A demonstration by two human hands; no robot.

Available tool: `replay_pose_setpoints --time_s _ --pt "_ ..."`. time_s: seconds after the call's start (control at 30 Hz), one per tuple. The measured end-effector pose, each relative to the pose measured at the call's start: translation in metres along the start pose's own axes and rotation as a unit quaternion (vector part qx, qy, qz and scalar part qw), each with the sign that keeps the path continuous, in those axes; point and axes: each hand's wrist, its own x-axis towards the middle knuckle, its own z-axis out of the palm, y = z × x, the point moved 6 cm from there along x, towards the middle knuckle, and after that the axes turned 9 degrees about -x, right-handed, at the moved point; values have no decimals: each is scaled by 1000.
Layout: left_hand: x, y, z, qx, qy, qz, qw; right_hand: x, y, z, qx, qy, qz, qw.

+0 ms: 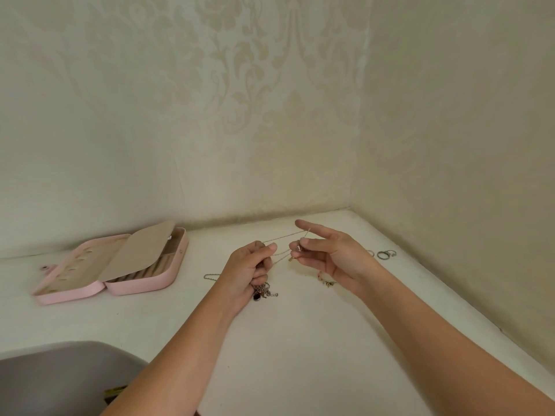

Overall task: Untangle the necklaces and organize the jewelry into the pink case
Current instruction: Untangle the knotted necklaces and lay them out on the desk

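Note:
My left hand [250, 267] is closed on a bunch of tangled necklaces; a dark pendant and chain ends [262, 291] hang below its fingers. A thin chain [285, 237] stretches from it to my right hand [329, 255], which pinches the chain between thumb and finger, index finger extended. Both hands hover above the white table. The pink case [141, 288] lies open at the left, its beige inner flap raised. A silver chain [211, 277] lies on the table left of my left hand.
Several rings [384, 254] lie near the right wall. Small gold pieces [327, 283] rest under my right wrist. A small item [45, 268] sits left of the case. A grey chair back [60, 379] is at the lower left. Patterned walls meet in a corner behind.

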Motion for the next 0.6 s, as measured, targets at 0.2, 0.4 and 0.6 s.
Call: replay_pose_setpoints --time_s 0.2,0.4,0.6 --pt "-1 -1 -1 3 10 8 1000 -1 5 -3 -6 27 23 999" --pt "-2 -1 1 25 5 8 1000 -4 1 -10 -113 63 27 991" --pt "-2 -1 1 31 6 7 999 -5 -3 -19 -102 72 45 991"
